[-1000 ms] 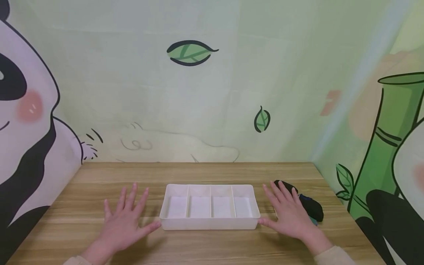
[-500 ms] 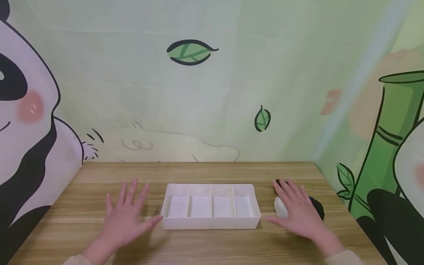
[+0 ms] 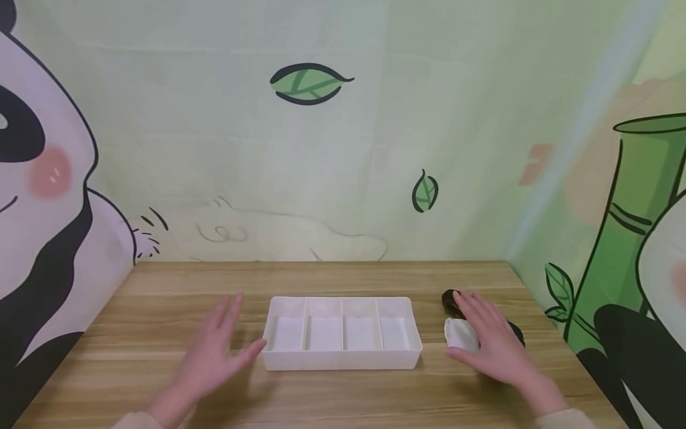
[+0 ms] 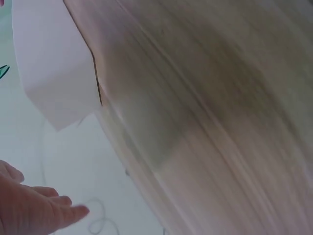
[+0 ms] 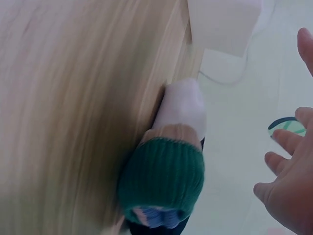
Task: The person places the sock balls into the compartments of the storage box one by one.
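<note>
A white tray (image 3: 343,361) with several compartments sits on the wooden table, its bare compartment floors showing. My left hand (image 3: 211,351) is at the tray's left side, fingers extended, thumb tip right at the near left corner; it holds nothing. To the right of the tray, my right hand (image 3: 495,351) hovers with spread, slightly bent fingers over a group of rolled socks, partly hiding them. Among these are a white one (image 3: 460,335) and a dark one (image 3: 452,302). The right wrist view shows a green ribbed one (image 5: 164,171) in front, with beige and blue knit around it.
The wooden table (image 3: 343,280) ends at the back against a printed wall cloth (image 3: 343,149) with leaves, bamboo and pandas. In the left wrist view, one end of the tray (image 4: 56,68) stands close to the table's far edge.
My right hand has shifted right, away from the tray, uncovering the white rolled sock. My left hand has turned, and its fingers have come closer together and moved slightly right.
</note>
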The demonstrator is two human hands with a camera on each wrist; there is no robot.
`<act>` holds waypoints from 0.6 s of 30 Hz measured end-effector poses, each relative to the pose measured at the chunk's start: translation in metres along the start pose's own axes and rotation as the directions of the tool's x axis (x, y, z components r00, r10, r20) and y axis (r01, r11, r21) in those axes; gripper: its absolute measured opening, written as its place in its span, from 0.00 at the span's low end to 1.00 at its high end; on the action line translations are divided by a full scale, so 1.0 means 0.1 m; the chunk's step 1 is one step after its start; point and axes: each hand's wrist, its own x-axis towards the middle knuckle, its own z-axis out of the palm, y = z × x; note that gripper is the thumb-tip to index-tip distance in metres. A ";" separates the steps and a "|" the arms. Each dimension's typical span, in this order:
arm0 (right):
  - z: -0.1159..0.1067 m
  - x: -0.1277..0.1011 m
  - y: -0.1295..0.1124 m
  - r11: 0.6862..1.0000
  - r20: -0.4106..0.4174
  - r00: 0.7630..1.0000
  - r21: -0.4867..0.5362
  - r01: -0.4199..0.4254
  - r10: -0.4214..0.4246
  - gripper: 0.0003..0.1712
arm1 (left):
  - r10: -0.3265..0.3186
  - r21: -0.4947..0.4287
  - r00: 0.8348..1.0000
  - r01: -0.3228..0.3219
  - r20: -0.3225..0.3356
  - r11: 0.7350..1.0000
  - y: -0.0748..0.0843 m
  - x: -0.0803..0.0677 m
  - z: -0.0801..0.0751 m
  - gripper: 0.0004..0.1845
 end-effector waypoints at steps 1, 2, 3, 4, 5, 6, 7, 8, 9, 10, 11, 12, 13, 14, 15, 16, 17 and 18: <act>0.00 0.00 0.01 1.000 -0.011 1.000 0.009 0.007 -0.007 0.57 | -0.009 -0.030 1.000 0.009 0.001 1.000 0.00 0.00 0.01 0.52; 0.00 -0.01 0.03 1.000 -0.017 1.000 0.016 0.013 -0.013 0.57 | -0.020 -0.059 1.000 0.021 0.004 0.998 0.00 0.01 0.02 0.51; 0.00 -0.01 0.04 1.000 -0.026 0.999 0.021 0.019 -0.018 0.57 | -0.033 -0.086 0.999 0.033 0.010 0.996 0.00 0.02 0.03 0.51; 0.00 -0.02 0.05 0.999 -0.033 0.999 0.025 0.022 -0.021 0.56 | -0.045 -0.109 0.999 0.046 0.018 0.993 -0.01 0.02 0.03 0.50; 0.01 -0.02 0.07 0.999 -0.038 0.999 0.029 0.024 -0.023 0.55 | -0.057 -0.134 0.998 0.060 0.027 0.989 -0.01 0.03 0.04 0.49; 0.02 -0.03 0.08 0.999 -0.040 0.999 0.034 0.025 -0.023 0.55 | -0.069 -0.159 0.997 0.074 0.036 0.984 -0.01 0.04 0.04 0.48; 0.03 -0.03 0.10 0.999 -0.043 0.999 0.038 0.025 -0.023 0.55 | -0.081 -0.186 0.996 0.089 0.046 0.978 0.00 0.04 0.04 0.47; 0.03 -0.04 0.12 0.999 -0.044 0.999 0.046 0.024 -0.022 0.54 | -0.093 -0.209 0.994 0.103 0.057 0.972 0.00 0.05 0.03 0.46; 0.04 -0.04 0.14 0.998 -0.046 0.999 0.053 0.024 -0.022 0.54 | -0.105 -0.234 0.992 0.118 0.068 0.965 0.01 0.05 0.03 0.46; 0.05 -0.05 0.15 0.998 -0.045 0.999 0.061 0.022 -0.020 0.54 | -0.114 -0.258 0.991 0.129 0.075 0.958 0.01 0.05 0.02 0.45; 0.05 -0.06 0.17 0.997 -0.045 0.999 0.070 0.022 -0.019 0.54 | -0.121 -0.283 0.989 0.139 0.082 0.949 0.01 0.06 0.02 0.45; 0.06 -0.07 0.18 0.997 -0.043 0.999 0.077 0.021 -0.018 0.53 | -0.129 -0.307 0.988 0.151 0.090 0.940 0.02 0.06 0.02 0.44; 0.06 -0.08 0.20 0.996 -0.041 0.999 0.086 0.020 -0.016 0.53 | -0.136 -0.326 0.986 0.161 0.097 0.931 0.01 0.06 0.02 0.44; 0.07 -0.10 0.22 0.995 -0.040 0.999 0.097 0.023 -0.019 0.53 | -0.140 -0.346 0.985 0.167 0.103 0.923 0.01 0.06 0.03 0.43; 0.07 -0.11 0.24 0.994 -0.040 0.999 0.107 0.028 -0.024 0.53 | -0.142 -0.377 0.983 0.175 0.112 0.909 0.01 0.07 0.04 0.43; 0.07 -0.12 0.26 0.993 -0.039 0.999 0.115 0.033 -0.028 0.53 | -0.142 -0.406 0.983 0.179 0.119 0.896 0.01 0.07 0.05 0.43; 0.08 -0.14 0.28 0.992 -0.037 0.999 0.125 0.035 -0.030 0.54 | -0.142 -0.432 0.982 0.184 0.127 0.883 0.00 0.08 0.05 0.43; 0.08 -0.15 0.30 0.990 -0.032 0.999 0.135 0.035 -0.031 0.54 | -0.145 -0.461 0.980 0.193 0.138 0.866 0.00 0.08 0.06 0.42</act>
